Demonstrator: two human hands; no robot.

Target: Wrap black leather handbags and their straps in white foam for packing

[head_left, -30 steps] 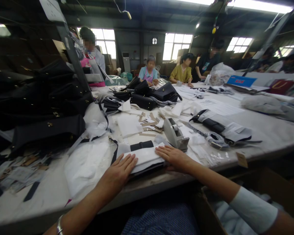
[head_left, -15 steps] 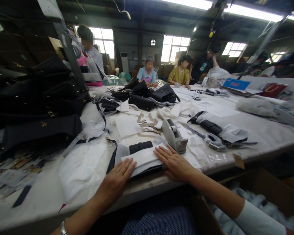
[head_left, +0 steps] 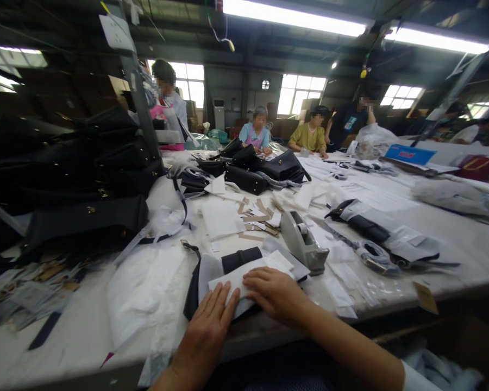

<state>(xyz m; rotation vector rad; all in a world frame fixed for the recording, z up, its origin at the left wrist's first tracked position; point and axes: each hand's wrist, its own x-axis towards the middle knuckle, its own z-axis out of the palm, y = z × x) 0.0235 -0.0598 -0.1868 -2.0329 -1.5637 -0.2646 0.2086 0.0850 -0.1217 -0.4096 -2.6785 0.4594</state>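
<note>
A black handbag (head_left: 192, 288) lies at the table's front edge, partly covered by grey-white wrapping and a folded white sheet (head_left: 244, 274). A black strip-like part (head_left: 241, 259) of it shows above the sheet. My left hand (head_left: 212, 320) rests on the sheet's near left end, fingers stretched out. Close beside it, my right hand (head_left: 275, 290) lies over the sheet's middle with fingers extended and slightly bent. Neither hand is closed around anything. Just beyond my right hand stands a grey tape dispenser (head_left: 303, 241).
Black handbags (head_left: 85, 222) are piled at the left, with more black bags (head_left: 248, 171) mid-table. Loose tags (head_left: 36, 293) lie front left. White sheets (head_left: 220, 217) and card strips (head_left: 256, 217) sit behind. A wrapped bag (head_left: 383, 231) lies right. Several co-workers (head_left: 255, 133) are across the table.
My right hand has moved left along the white sheet, nearer my left hand, uncovering the sheet's right end. The camera view has shifted slightly, so the scene sits lower and further right.
</note>
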